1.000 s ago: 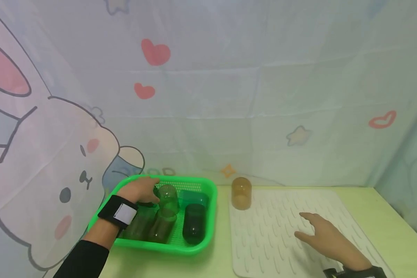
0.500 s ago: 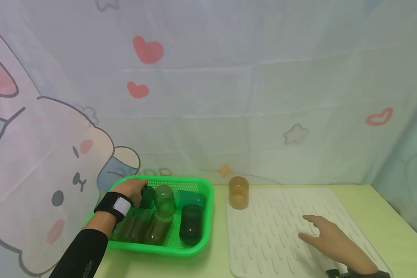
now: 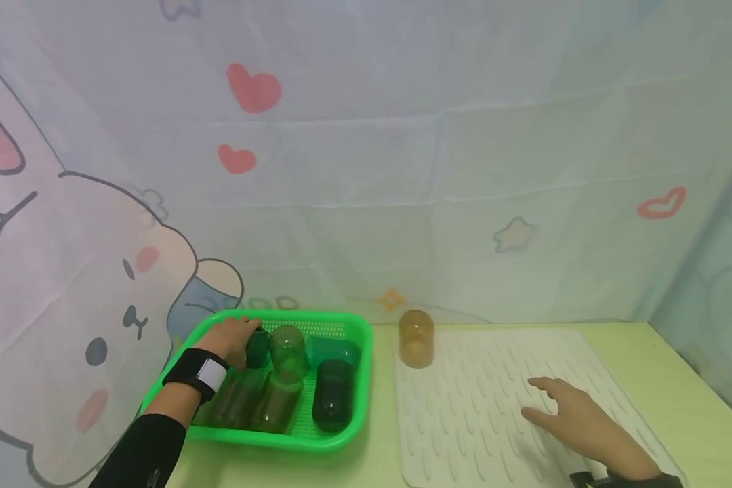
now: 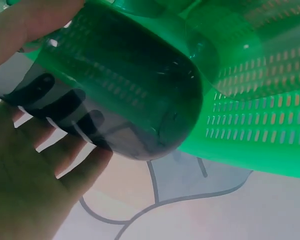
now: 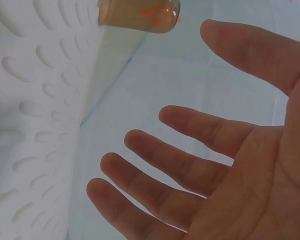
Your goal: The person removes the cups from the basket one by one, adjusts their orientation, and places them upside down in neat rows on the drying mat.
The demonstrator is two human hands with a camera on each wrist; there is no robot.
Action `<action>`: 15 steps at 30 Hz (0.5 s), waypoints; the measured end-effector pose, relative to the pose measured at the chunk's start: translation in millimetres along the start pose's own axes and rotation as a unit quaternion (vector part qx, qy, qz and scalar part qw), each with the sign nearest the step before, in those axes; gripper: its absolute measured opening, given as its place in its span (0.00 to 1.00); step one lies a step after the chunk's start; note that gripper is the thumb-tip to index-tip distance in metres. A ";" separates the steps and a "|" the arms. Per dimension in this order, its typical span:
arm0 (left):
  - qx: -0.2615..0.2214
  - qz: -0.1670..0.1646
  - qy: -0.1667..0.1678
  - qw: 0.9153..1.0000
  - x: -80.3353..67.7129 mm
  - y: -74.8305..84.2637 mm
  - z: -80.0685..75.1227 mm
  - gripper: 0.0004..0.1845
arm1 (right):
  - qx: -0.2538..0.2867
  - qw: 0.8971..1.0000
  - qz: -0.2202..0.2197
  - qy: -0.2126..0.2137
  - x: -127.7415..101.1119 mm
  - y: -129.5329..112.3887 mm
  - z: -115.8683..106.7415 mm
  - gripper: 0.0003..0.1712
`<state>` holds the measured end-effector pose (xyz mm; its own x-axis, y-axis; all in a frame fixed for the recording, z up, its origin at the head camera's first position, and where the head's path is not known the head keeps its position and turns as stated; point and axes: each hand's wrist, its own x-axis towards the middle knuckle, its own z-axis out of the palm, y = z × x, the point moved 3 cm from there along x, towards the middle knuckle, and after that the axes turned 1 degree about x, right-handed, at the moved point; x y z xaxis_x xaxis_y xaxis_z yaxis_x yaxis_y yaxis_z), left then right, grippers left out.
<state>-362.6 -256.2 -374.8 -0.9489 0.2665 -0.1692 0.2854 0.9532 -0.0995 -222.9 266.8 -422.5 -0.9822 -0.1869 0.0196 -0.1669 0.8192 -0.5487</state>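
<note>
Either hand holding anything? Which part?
Left hand grips a dark green cup round its side, inside the green basket. Right hand holds nothing.

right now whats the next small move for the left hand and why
Probably lift the dark green cup up out of the green basket. The left hand grips it, and the white mat holds only the amber cup, with the right hand open over it.

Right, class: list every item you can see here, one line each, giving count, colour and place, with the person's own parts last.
basket: one, bright green, left on the table.
cups in the basket: about five, green-tinted and dark, most lying on their sides.
dark cup: one, dark green, at the basket's back left.
amber cup: one, upside down, at the mat's back left corner.
mat: one, white, ridged, right of the basket.
left hand: grips the dark cup.
right hand: fingers spread above the mat.
</note>
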 end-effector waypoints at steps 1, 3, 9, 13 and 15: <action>0.000 0.001 0.005 1.000 0.2 -1.2 0.9 0.43 | 0.001 1.000 -0.002 0.000 0.2 0.2 0.3 0.40; -0.009 0.001 0.013 1.000 -0.2 -3.6 1.3 0.44 | 0.002 1.000 -0.005 0.002 0.9 0.6 0.9 0.40; -0.052 0.008 0.048 0.997 -6.2 -5.4 -4.8 0.45 | 0.004 1.000 -0.010 0.003 4.6 -0.5 1.1 0.40; -0.071 0.029 0.083 0.994 -13.6 -0.9 -13.3 0.46 | 0.006 1.000 -0.017 0.007 5.3 -0.5 2.5 0.38; -0.075 0.039 0.105 0.991 -18.6 1.8 -18.6 0.46 | 0.006 1.000 -0.021 0.010 5.8 -0.8 3.0 0.38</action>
<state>-346.9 -256.7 -353.7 -0.9365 0.3484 0.0395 0.3502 0.9351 0.0549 -228.3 263.4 -424.5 -0.9758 -0.2104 0.0589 -0.2070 0.8044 -0.5568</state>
